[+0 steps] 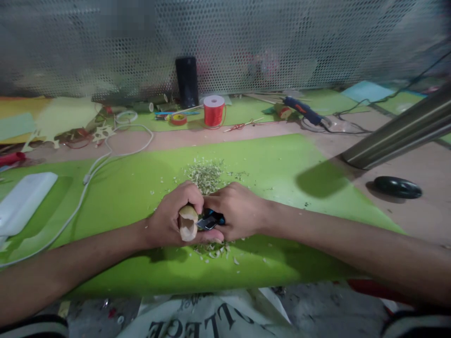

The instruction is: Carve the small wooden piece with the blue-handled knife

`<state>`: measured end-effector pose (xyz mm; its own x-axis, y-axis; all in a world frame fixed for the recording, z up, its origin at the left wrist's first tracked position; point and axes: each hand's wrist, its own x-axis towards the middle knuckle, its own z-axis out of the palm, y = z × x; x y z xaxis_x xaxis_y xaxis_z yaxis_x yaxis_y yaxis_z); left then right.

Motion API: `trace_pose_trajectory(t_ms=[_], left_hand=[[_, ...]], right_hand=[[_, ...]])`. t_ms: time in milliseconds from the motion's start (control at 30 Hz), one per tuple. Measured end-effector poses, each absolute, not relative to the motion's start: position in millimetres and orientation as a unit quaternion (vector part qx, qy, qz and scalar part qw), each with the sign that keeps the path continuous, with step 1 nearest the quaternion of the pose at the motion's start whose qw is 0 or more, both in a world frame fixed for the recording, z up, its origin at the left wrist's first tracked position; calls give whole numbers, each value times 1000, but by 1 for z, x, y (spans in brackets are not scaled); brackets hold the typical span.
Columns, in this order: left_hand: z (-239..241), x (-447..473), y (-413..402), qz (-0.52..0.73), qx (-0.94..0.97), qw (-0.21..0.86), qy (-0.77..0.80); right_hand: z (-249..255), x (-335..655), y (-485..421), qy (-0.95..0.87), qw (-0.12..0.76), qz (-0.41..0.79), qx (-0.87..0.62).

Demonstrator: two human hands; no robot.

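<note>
My left hand (168,213) is wrapped around a short pale piece of bamboo or wood (189,224), whose near end looks hollow with an uneven rim. Closed around a cutter knife (211,219) with a dark and blue body, my right hand (243,211) meets the left one above the green mat (112,197). The knife's tip is at the right side of the pale piece; my fingers hide much of its handle. Fine pale and greenish shavings (206,174) lie in a heap just beyond my hands, with more scattered beneath them.
A red cord spool (213,115), a black phone (187,82) and a blue corded tool (305,110) line the back. A white box (26,202) with a cable sits at left. At right are a slanted metal post (398,126) and a dark oval object (398,187).
</note>
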<state>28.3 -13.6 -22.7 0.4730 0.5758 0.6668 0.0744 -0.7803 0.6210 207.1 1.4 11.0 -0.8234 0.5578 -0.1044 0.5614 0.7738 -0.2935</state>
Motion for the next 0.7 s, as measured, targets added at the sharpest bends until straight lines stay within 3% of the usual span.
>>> trace_pose_trajectory(t_ms=[367, 700], left_hand=[[-21, 31, -17, 466, 833, 198, 222], [-22, 31, -18, 443, 842, 209, 226]], right_hand=[[18, 204, -2, 934, 46, -129, 330], [18, 202, -8, 927, 61, -136, 345]])
